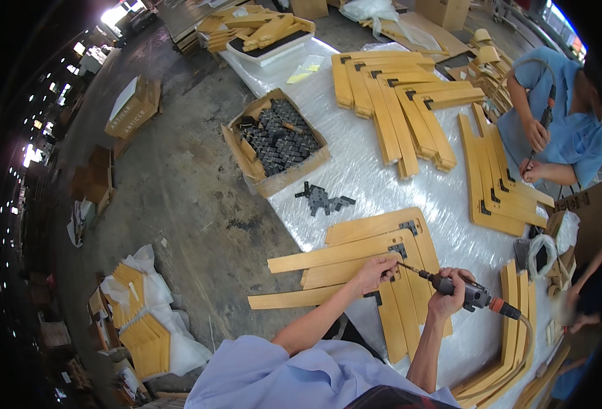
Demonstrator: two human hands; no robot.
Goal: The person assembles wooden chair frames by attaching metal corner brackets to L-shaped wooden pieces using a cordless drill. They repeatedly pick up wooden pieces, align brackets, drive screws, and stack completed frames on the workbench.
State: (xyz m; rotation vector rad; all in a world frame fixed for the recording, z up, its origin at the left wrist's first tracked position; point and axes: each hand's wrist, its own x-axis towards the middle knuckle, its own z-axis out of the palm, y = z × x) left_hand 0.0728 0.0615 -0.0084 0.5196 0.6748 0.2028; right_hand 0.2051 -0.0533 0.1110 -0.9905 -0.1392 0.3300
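Observation:
My right hand (449, 294) is wrapped round a dark power screwdriver (474, 294) with an orange collar and a hose trailing from its rear. Its long bit points left, toward the fingertips of my left hand (376, 271). Those fingers are pinched together near the bit's tip, over the corner of an L-shaped wooden frame (328, 255); whatever they hold is too small to make out. Several such frames lie overlapped beneath my hands. Black metal brackets (397, 250) sit at their corners. Loose black brackets (320, 199) lie farther off on the plastic-covered table (294, 221).
An open carton (273, 140) full of black brackets stands at the table's left edge. More L-shaped frames (399, 102) lie at the far side. At right, a co-worker in blue (553, 123) holds another driver over frames (498, 180). Wooden pieces (515, 320) stand near my right arm.

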